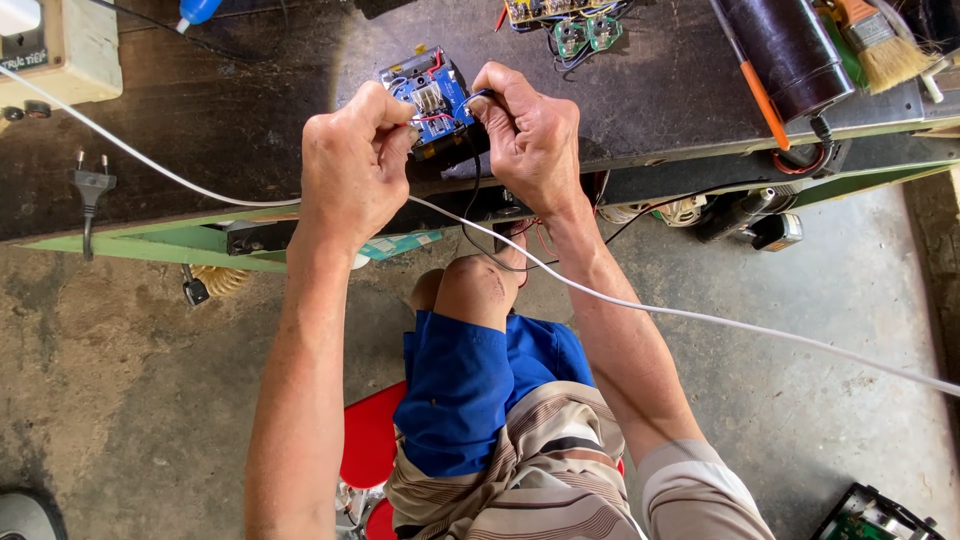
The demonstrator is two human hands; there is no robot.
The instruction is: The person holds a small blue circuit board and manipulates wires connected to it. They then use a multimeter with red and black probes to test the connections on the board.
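Observation:
A blue circuit board [428, 92] with red and black wires sits on the dark workbench [230, 120] near its front edge. My left hand [352, 160] grips the board's near left side, fingers curled. My right hand [530, 135] pinches a thin black wire at the board's right edge. A white cable [700, 318] runs across the view under both forearms. Part of the board is hidden by my fingers.
A black plug [92, 185] hangs at the bench's left edge beside a beige box [60, 50]. A dark cylinder [790, 50], an orange-handled tool [765, 105] and a paintbrush [885, 45] lie at the right. More small green boards [585, 32] lie behind. Concrete floor lies below.

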